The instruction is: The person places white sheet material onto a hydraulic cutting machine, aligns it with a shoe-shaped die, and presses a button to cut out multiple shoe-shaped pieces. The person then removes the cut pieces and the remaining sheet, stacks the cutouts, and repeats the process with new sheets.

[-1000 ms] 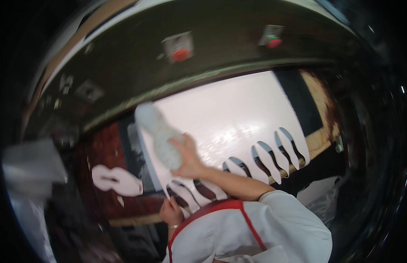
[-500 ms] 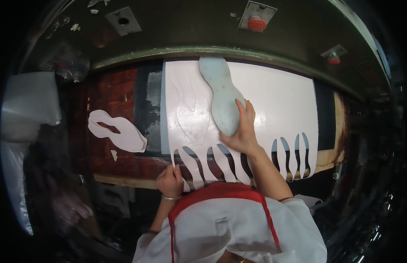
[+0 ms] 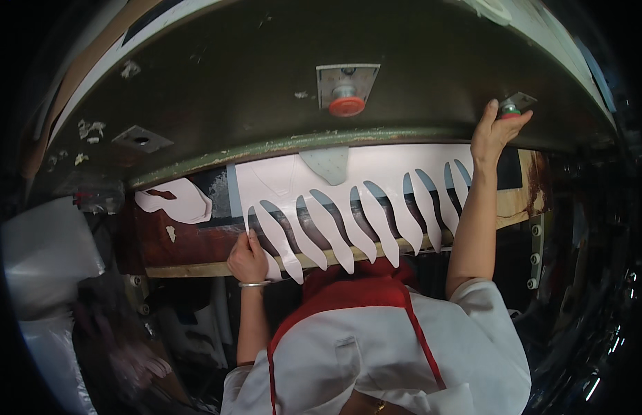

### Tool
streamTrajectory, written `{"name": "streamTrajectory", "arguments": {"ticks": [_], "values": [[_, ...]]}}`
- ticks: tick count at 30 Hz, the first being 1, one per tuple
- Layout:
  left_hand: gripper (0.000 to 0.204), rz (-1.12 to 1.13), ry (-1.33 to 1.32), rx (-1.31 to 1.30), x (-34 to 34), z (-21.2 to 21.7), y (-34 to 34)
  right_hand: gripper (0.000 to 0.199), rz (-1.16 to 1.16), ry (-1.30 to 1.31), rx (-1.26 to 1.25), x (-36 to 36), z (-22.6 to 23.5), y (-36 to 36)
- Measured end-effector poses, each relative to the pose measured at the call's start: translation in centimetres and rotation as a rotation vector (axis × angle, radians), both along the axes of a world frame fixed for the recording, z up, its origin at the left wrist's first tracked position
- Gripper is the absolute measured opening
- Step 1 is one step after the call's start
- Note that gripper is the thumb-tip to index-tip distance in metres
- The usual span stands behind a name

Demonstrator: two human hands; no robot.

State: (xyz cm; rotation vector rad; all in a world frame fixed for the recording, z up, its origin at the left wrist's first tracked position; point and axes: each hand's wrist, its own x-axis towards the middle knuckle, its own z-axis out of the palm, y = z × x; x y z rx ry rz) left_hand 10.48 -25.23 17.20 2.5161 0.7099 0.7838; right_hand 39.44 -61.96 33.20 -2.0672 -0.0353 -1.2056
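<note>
My left hand (image 3: 247, 257) is closed on the near left edge of a pale pink sheet (image 3: 404, 159), pinching a narrow strip there. Several wavy strips with sole-shaped gaps between them hang along the sheet's near side. On the sheet lies a pale blue-green, sole-shaped block (image 3: 326, 164), its far part hidden beneath the green press head (image 3: 231, 83). My right hand (image 3: 497, 138) is raised with thumb and fingers apart, at a green push button (image 3: 509, 111) on the front of that head. Left of the block, a sole-shaped outline marks the sheet.
A stack of cut pink sole pieces (image 3: 175, 200) lies on the reddish-brown board to the left, near a small scrap (image 3: 170, 234). A red mushroom button (image 3: 346, 105) sticks out from the press head. Plastic wrapping (image 3: 54, 242) hangs at far left.
My right hand has let go of the sole-shaped block and moved up and right to the green button. The view has shifted, and the press head now covers more of the block and sheet.
</note>
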Motion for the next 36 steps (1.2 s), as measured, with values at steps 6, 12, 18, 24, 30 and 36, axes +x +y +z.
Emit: {"name": "streamTrajectory", "arguments": {"ticks": [6, 12, 18, 24, 30, 36], "values": [[0.030, -0.009, 0.046, 0.038, -5.5, -0.6, -1.1, 0.096, 0.003, -0.021, -0.052, -13.0, -5.2, -3.9], [0.032, -0.012, -0.037, -0.069, -6.3, 0.6, -1.4, 0.076, -0.118, 0.503, 0.190, -16.7, -9.2, -12.8], [0.030, -0.030, -0.049, -0.201, -8.2, 0.7, -1.5, 0.031, -0.072, 0.533, 0.127, -19.4, -14.0, -18.5], [0.034, -0.124, -0.042, -0.265, -9.6, 2.5, -1.7, 0.024, -0.070, 0.609, 0.240, -20.7, -10.2, -17.9], [0.032, -0.039, 0.147, -0.416, -14.7, 4.4, -3.7, 0.059, 0.453, 0.467, 0.208, -20.5, -6.6, 1.4], [0.026, 0.025, 0.302, -0.036, -21.2, 3.4, -6.7, 0.100, 0.690, 0.572, -0.316, -30.8, -7.8, 12.7]]}}
